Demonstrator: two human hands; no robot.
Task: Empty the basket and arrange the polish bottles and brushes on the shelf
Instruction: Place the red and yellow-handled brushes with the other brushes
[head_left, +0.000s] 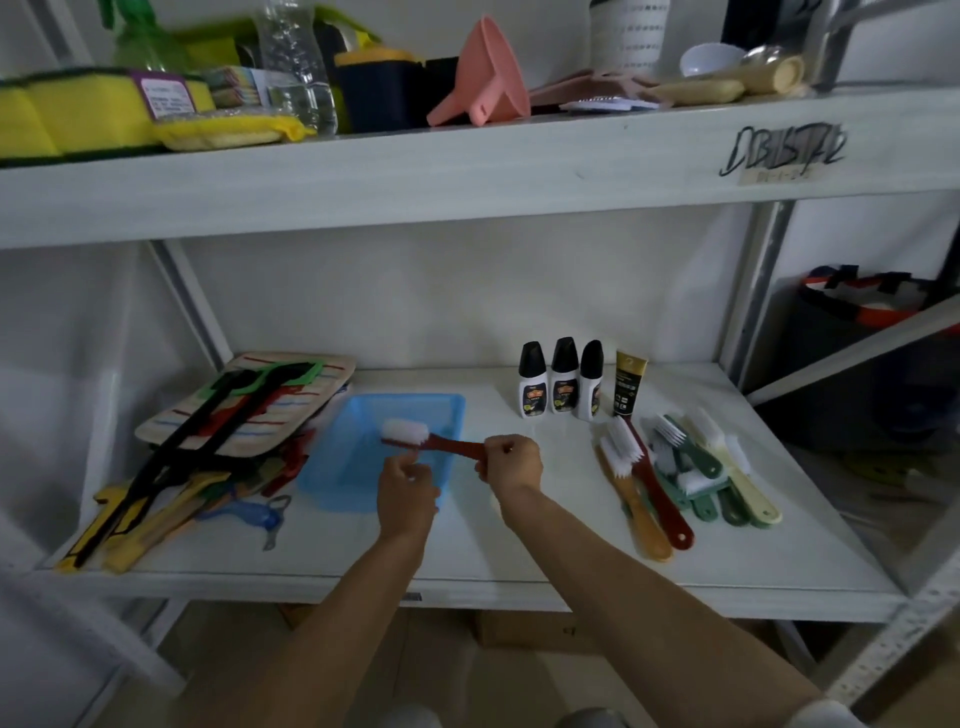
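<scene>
Hands: my right hand (511, 464) grips a red brush (431, 440) over the blue basket (384, 449); my left hand (407, 486) pinches its neck.

on the lower shelf (467, 566) the basket (358, 457) sits left of centre, with a pile of mats and tools (218, 431) to its left; a brush (431, 441) is held over the basket; three bottles (563, 379) and a tube (629, 382) stand at the back right, a heap of brushes (685, 467) lying before them
</scene>
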